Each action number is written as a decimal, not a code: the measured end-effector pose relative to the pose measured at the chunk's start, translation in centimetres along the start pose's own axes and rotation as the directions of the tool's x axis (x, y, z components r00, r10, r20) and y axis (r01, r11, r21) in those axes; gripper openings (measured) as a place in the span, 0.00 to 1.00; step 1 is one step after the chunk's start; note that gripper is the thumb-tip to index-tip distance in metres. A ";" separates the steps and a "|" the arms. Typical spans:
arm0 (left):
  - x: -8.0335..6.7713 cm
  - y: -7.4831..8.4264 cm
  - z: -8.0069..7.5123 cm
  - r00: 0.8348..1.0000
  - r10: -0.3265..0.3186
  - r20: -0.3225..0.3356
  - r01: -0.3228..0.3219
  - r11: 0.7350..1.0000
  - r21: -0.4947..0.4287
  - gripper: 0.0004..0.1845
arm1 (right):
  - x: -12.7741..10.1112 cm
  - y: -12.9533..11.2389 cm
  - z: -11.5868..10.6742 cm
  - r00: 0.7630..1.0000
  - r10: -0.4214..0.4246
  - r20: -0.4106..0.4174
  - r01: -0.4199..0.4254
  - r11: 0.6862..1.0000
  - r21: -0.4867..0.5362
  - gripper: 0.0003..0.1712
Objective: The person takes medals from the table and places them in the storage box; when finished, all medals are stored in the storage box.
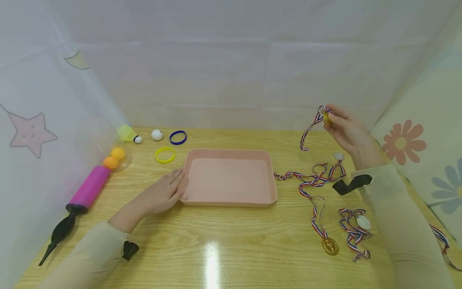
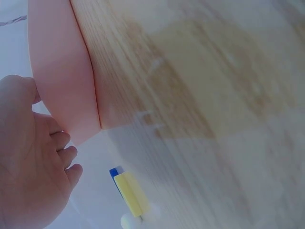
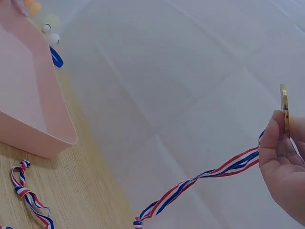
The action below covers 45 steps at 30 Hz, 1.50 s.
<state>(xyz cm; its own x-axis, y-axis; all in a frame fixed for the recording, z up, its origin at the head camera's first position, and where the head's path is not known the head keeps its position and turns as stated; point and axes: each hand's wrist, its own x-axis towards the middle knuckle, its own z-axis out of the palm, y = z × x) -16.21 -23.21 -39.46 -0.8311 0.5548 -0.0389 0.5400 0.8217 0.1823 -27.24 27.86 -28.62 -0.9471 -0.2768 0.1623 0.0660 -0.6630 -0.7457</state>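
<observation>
Right of the shallow pink plastic tray (image 1: 229,176), the right hand (image 1: 347,129) pinches a small gold medal (image 1: 326,117), its light, limp striped ribbon (image 1: 308,130) dangling, best gripped by the rigid disc, while the left hand (image 1: 162,195) rests flat against the tray's left rim.

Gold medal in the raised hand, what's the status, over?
Right hand pinches gold medal in the air, ribbon dangling. Left hand flat against pink tray. Nothing between medal and tray.
</observation>
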 end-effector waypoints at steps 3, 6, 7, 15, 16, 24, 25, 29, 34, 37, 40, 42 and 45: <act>0.0 0.0 0.0 1.000 0.001 -0.002 -0.001 1.000 0.001 0.31 | 0.0 0.2 1.1 0.999 -0.023 0.037 0.026 0.997 -0.075 0.18; -0.1 0.1 0.0 1.000 0.001 -0.005 -0.001 1.000 0.004 0.31 | 0.0 0.5 2.3 0.997 -0.043 0.070 0.053 0.989 -0.137 0.18; -0.1 0.1 0.0 1.000 0.000 -0.006 0.000 1.000 0.005 0.31 | 0.0 0.6 2.7 0.996 -0.044 0.079 0.056 0.987 -0.154 0.18; -0.1 0.2 0.0 1.000 -0.008 -0.007 0.008 1.000 0.005 0.31 | -0.5 2.1 6.0 0.989 -0.023 0.147 0.062 0.963 -0.261 0.18; -0.1 0.2 0.0 1.000 -0.009 -0.005 0.009 1.000 0.002 0.31 | -0.6 2.4 6.5 0.987 -0.017 0.157 0.061 0.959 -0.275 0.18; 0.0 0.5 -0.1 1.000 -0.026 0.004 0.026 1.000 -0.007 0.31 | -0.5 5.4 10.1 0.963 0.093 0.254 0.020 0.913 -0.408 0.17; 0.1 0.5 -0.1 1.000 -0.025 0.004 0.025 1.000 -0.007 0.31 | -0.4 5.9 10.5 0.959 0.112 0.259 0.010 0.905 -0.426 0.17; 0.2 0.5 -0.2 1.000 -0.023 0.009 0.023 1.000 -0.009 0.31 | 0.0 8.0 11.9 0.947 0.194 0.255 -0.051 0.878 -0.476 0.19; 0.3 0.7 -0.3 1.000 -0.021 0.014 0.021 1.000 -0.012 0.31 | 0.7 11.2 13.6 0.925 0.288 0.248 -0.113 0.831 -0.545 0.20; 0.3 0.7 -0.3 1.000 -0.023 0.015 0.023 1.000 -0.011 0.31 | 1.4 13.2 14.6 0.911 0.330 0.248 -0.139 0.811 -0.569 0.22; 0.4 0.7 -0.2 0.999 -0.030 0.018 0.030 0.999 -0.013 0.31 | 2.4 15.0 15.7 0.907 0.355 0.228 -0.168 0.799 -0.577 0.22; 0.4 0.7 -0.2 0.999 -0.033 0.021 0.034 0.999 -0.011 0.31 | 3.0 16.1 16.5 0.910 0.357 0.210 -0.173 0.789 -0.589 0.22; 0.4 0.6 -0.1 0.999 -0.035 0.019 0.035 0.999 -0.007 0.32 | 3.9 17.5 17.6 0.918 0.345 0.195 -0.163 0.778 -0.607 0.22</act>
<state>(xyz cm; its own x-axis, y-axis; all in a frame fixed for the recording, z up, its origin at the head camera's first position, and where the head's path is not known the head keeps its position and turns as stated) -16.27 -22.52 -39.31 -0.8468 0.5281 -0.0637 0.5096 0.8397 0.1873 -24.26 2.97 -29.63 -0.7857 -0.6184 0.0179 0.0154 -0.0485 -0.9987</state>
